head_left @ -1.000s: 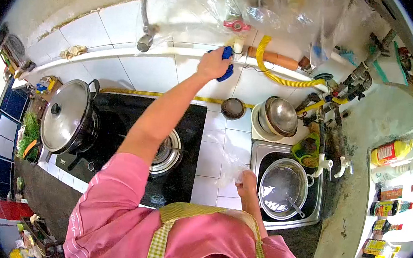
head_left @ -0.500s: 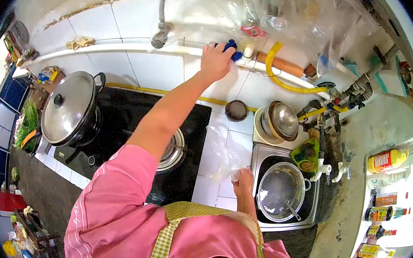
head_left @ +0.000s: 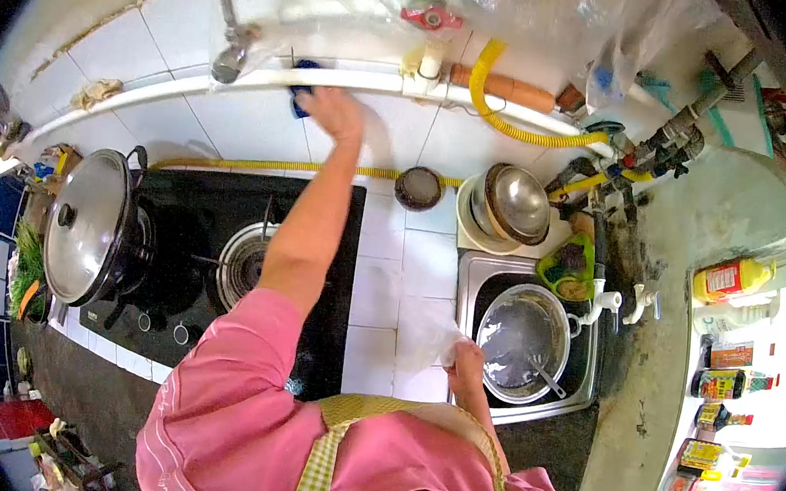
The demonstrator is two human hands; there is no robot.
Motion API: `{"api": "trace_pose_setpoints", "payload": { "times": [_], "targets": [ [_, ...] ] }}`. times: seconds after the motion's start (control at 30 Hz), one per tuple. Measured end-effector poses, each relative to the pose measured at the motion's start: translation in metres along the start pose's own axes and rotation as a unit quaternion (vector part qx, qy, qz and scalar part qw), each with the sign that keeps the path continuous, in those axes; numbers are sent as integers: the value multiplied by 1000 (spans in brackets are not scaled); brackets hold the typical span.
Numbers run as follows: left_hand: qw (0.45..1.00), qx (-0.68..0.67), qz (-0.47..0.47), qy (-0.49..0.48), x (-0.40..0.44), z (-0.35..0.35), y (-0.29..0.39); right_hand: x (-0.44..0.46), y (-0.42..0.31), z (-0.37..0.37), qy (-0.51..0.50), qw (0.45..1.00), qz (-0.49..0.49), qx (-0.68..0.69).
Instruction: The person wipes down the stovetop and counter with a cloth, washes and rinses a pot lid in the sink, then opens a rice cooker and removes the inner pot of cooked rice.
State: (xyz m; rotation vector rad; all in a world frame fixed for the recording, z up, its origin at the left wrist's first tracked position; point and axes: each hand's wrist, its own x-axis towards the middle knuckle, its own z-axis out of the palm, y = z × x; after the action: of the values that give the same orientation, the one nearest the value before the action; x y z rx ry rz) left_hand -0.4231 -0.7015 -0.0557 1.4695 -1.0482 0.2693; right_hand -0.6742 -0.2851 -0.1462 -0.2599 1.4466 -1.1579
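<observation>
My left hand [head_left: 333, 113] is stretched out to the white pipe [head_left: 374, 82] along the tiled wall, its fingers smeared by motion. A dark blue cloth [head_left: 302, 95], bunched round the pipe, is at those fingertips. Low beside the sink, my right hand [head_left: 467, 364] is closed on a clear plastic bag [head_left: 424, 339], which hangs over the white tiles.
A large lidded pot [head_left: 89, 224] stands on the black gas stove [head_left: 197, 212]. In the sink [head_left: 467, 286] sits a pot [head_left: 525, 326] with a spoon. Stacked bowls [head_left: 518, 204], a small round dark lid [head_left: 418, 188], a yellow hose [head_left: 480, 93] and taps [head_left: 602, 308] are nearby.
My left hand and the blue cloth have slid left along the pipe, away from the red valve. The view has shifted slightly right. My right hand still grips the plastic bag.
</observation>
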Motion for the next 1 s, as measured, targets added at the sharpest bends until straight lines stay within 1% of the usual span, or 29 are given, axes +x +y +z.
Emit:
{"api": "trace_pose_setpoints", "payload": {
  "times": [0.03, 0.07, 0.1, 0.17, 0.2, 0.27, 0.3, 0.33, 0.37, 0.4, 0.43, 0.5, 0.53, 0.57, 0.6, 0.63, 0.7, 0.73, 0.77, 0.8, 0.83, 0.9, 0.93, 0.97, 1.0],
  "targets": [
    [990, 77, 16, -120, -11, -23, 45, -1, 1, -6, 4, 1000, 15, 11],
    [994, 0, 47, -97, -34, 5, 34, -5, -3, -1, 37, 999, 13, 18],
    [990, -127, -28, -62, -47, -12, 75, -9, -5, -2, 40, 999, 15, 19],
    [986, -115, 59, -108, -75, -5, 89, -13, -9, -6, 52, 998, -8, 31],
    [985, -116, 60, -113, -83, -1, 89, -6, 0, -19, 50, 998, -7, 32],
    [983, -105, 127, -85, -92, 5, 90, -2, 3, -31, 64, 997, -4, 41],
    [982, -103, 130, -89, -94, 4, 86, 0, 7, -35, 72, 996, 1, 47],
    [961, -95, 197, -170, -94, -3, 78, 2, 12, -38, 116, 992, 17, 52],
    [929, -85, 261, -249, -94, -9, 72, 2, 10, -46, 20, 996, 22, 82],
    [920, -63, 278, -269, -96, -15, 71, 5, 14, -46, 39, 994, 27, 102],
    [911, -46, 293, -287, -98, -15, 74, 1, 3, -34, 61, 990, 28, 123],
    [904, -10, 333, -267, -101, -8, 69, 6, 2, -27, 86, 988, 17, 128],
    [902, -16, 334, -272, -101, -8, 70, 5, 3, -27, 109, 985, 9, 131],
    [858, -3, 404, -317, -99, -7, 70, 7, 6, -29, 114, 984, 8, 134],
    [807, 13, 469, -358, -95, -6, 70, 12, 11, -33, 96, 987, -3, 128],
    [807, 11, 469, -358, -93, -4, 71, 17, 15, -35, 77, 989, -15, 122],
    [802, 52, 482, -350, -93, -1, 71, 22, 20, -51, 68, 988, 7, 135],
    [770, 70, 516, -370, -82, -9, 72, 15, 9, -44, 85, 991, 9, 107],
    [750, 48, 546, -370, -76, -8, 59, 9, 7, -39, 97, 992, 14, 76],
    [721, 52, 567, -395, -69, -5, 42, 10, 12, -39, 86, 991, -13, 107],
    [691, 55, 588, -418, -61, -6, 26, 10, 12, -37, 79, 992, -6, 102],
    [637, 106, 635, -424, -40, -21, 3, 9, 8, -37, 97, 989, 19, 106],
    [648, 83, 644, -399, -39, -19, -17, 14, 10, -39, 96, 990, 31, 96],
    [648, 85, 642, -402, -35, -24, -29, 17, 12, -38, 95, 990, 35, 94],
    [639, 100, 645, -408, -31, -28, -39, 18, 14, -38, 100, 990, 12, 94]
  ]
}}
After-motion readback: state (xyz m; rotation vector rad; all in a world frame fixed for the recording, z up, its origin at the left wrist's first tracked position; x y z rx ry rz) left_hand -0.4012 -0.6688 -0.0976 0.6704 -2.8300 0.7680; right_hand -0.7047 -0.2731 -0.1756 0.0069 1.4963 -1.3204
